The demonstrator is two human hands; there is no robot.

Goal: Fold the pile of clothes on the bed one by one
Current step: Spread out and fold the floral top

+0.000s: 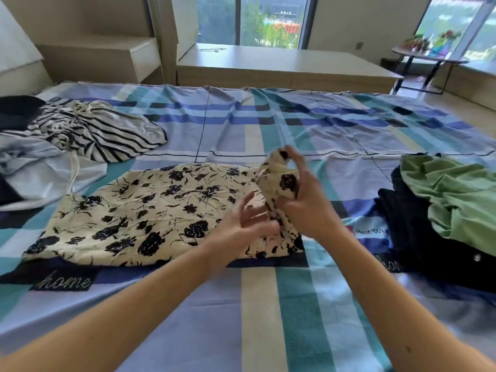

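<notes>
Checked bedsheet (241, 124) underneath, floral garment (139, 210) spread flat at centre; right hand (303, 205) bunches its right end up off the bed, left hand (241, 229) beside it, fingers spread on the cloth.

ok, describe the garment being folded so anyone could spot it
On the plaid bed, look between the striped pile and the green heap. The garment lies flat there, one end in the right hand. Only it is cream with black flowers.

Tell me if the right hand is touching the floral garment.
Touching. The head view shows the right hand gripping a bunched end of the floral garment, lifted off the bed.
</notes>
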